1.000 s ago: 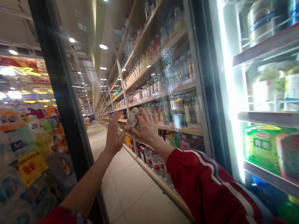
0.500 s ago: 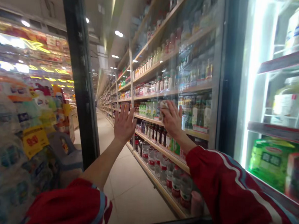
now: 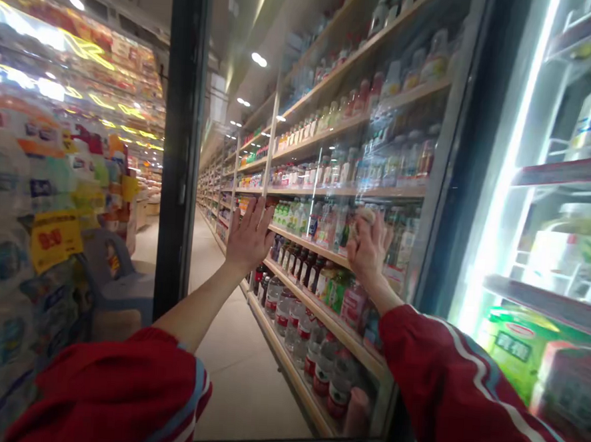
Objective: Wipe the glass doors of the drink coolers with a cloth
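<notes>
The right hand (image 3: 370,252), emerging from a red sleeve with white and light-blue stripes (image 3: 436,370), is closing around a pale, crumpled, soft-looking cloth (image 3: 366,216). The cloth is showing at the upper edge of the fingers, on the side facing the broad, clear glass pane (image 3: 318,176); bunched as it is, it is presenting no distinct long axis. The pane is running upright between a black left frame bar (image 3: 181,174) and a black right frame bar (image 3: 450,190), the right hand being nearer the latter. The left hand (image 3: 249,238) is resting well apart from the cloth, fingers extended and slightly parted, holding nothing; its palm is apparently facing the pane, contact remaining uncertain.
</notes>
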Available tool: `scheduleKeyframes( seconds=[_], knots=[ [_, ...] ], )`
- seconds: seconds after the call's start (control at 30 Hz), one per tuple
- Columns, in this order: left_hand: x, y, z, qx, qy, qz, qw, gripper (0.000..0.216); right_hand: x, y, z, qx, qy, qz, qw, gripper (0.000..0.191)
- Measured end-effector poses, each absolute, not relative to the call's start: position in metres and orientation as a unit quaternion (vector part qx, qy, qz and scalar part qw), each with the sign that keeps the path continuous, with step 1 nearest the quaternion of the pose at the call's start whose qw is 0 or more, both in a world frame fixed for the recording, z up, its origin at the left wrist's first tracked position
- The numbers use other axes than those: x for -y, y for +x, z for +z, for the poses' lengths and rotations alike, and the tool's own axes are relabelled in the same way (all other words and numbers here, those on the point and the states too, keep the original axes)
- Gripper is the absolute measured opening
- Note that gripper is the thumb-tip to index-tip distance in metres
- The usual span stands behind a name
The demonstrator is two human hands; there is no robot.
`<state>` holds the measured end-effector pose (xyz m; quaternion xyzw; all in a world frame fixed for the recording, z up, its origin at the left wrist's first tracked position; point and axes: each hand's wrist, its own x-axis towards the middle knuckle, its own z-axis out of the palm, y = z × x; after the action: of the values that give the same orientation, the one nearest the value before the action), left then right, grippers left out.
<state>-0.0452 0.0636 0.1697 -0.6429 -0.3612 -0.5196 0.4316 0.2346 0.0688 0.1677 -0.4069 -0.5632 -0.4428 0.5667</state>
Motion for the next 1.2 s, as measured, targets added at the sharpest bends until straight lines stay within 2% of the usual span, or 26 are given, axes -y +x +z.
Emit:
scheduleKeyframes(
  seconds=[0.13, 0.37, 0.53, 0.73, 0.87, 1.1, 1.2],
  knots=[
    [-0.064, -0.045, 0.169, 0.362, -0.641, -0.524, 0.429, 0.051, -0.072, 0.247, 0.164, 0.538, -0.414, -0.442, 0.586, 0.052],
    [-0.065, -0.044, 0.171, 0.336, -0.641, -0.495, 0.48, 0.053, -0.071, 0.184, 0.152, 0.631, -0.322, -0.473, 0.523, 0.047],
    [-0.063, -0.001, 0.175, 0.307, -0.674, -0.451, 0.498, 0.052, -0.071, 0.206, 0.152, 0.626, -0.325, -0.477, 0.525, 0.048],
    [-0.061, 0.018, 0.173, 0.311, -0.678, -0.469, 0.473, 0.052, -0.075, 0.282, 0.15, 0.516, -0.416, -0.445, 0.602, 0.052],
    [-0.061, 0.015, 0.172, 0.316, -0.67, -0.469, 0.481, 0.051, -0.079, 0.294, 0.147, 0.433, -0.454, -0.403, 0.666, 0.054],
    [-0.065, 0.015, 0.172, 0.315, -0.661, -0.473, 0.489, 0.051, -0.074, 0.259, 0.132, 0.566, -0.371, -0.47, 0.567, 0.051],
    [-0.065, 0.015, 0.172, 0.31, -0.656, -0.475, 0.498, 0.051, -0.076, 0.283, 0.132, 0.548, -0.392, -0.462, 0.577, 0.05]
  ],
)
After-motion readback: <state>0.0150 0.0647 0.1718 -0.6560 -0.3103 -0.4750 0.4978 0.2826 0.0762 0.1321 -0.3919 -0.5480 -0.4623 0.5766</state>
